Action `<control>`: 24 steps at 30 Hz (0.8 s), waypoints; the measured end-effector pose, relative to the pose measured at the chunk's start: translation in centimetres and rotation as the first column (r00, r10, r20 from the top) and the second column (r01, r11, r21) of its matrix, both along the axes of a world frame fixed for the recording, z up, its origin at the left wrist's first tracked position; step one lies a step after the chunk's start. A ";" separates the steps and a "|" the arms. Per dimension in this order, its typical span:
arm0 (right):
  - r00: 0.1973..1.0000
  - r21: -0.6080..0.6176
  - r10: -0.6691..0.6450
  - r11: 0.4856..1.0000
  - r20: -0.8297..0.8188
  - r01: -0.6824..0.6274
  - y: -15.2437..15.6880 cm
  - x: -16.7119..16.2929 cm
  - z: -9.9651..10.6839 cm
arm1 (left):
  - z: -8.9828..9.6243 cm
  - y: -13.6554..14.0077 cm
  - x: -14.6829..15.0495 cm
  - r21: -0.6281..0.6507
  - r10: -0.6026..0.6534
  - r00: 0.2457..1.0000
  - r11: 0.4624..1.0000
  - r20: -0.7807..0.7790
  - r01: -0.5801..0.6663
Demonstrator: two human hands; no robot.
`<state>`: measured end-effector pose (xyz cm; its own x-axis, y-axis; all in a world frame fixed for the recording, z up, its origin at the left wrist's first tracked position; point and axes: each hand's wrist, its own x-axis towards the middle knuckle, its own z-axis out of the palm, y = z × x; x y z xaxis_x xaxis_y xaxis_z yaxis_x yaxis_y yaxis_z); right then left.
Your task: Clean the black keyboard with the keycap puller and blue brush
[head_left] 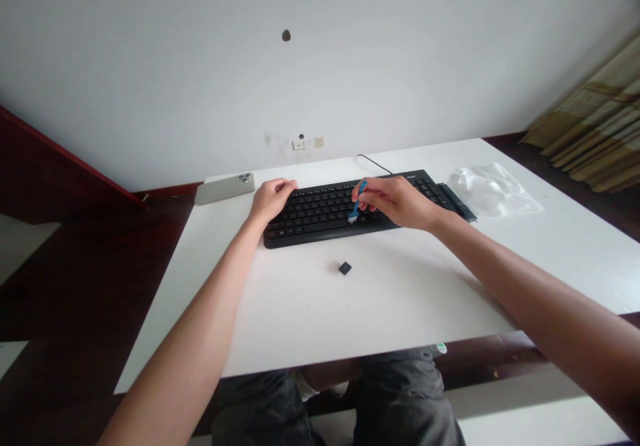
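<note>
A black keyboard [320,211] lies on the white table [290,306], slightly aslant. Its left end is gripped by my left hand [273,199], with the fingers bent at the far left corner. In my right hand [400,201] a small blue brush [357,203] is pinched between thumb and fingers. The pale bristles point down and touch the keyboard near the right end of the space bar. One loose black keycap [345,269] rests on the table in front of the keyboard. My right hand hides some keys on the right half.
A phone [225,189] lies face down at the back left. Right of the keyboard are a dark flat packet [460,203] and a clear plastic bag [493,189]. The keyboard's cable [375,163] runs back toward the wall, where sockets [309,144] sit. My legs are under the table.
</note>
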<state>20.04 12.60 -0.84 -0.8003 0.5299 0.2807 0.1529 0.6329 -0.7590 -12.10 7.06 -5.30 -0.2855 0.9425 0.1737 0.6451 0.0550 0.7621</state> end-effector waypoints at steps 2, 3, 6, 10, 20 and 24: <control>1.000 -0.029 0.006 1.000 0.003 -0.006 -0.1 0.0 0.0 | -0.1 0.0 -0.1 0.005 -0.004 1.000 1.000 0.005 0.004; 1.000 -0.051 0.002 0.999 -0.007 -0.002 -0.1 0.0 0.1 | -0.1 0.0 -0.1 0.006 -0.003 1.000 1.000 0.006 0.003; 0.999 -0.055 -0.027 0.998 -0.023 0.026 -0.2 -0.1 0.1 | -0.1 -0.1 -0.2 0.004 -0.001 1.000 1.000 0.005 0.001; 0.999 -0.068 -0.040 0.997 -0.025 0.038 -0.2 -0.1 0.1 | -0.1 0.0 -0.1 0.007 -0.004 1.000 1.000 0.003 0.004; 0.999 -0.056 -0.043 0.998 -0.025 0.041 0.0 -0.1 -0.1 | -0.4 0.1 -0.4 0.012 -0.010 1.000 1.000 0.018 0.009; 1.000 -0.062 -0.017 0.998 -0.021 0.016 0.0 0.0 -0.1 | -0.5 0.2 -0.4 0.017 -0.013 1.000 1.000 0.022 0.012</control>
<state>20.00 12.61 -0.97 -0.7852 0.5600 0.2642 0.1458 0.5820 -0.8000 -12.49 7.22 -5.76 -0.2777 0.9430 0.1834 0.6286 0.0340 0.7770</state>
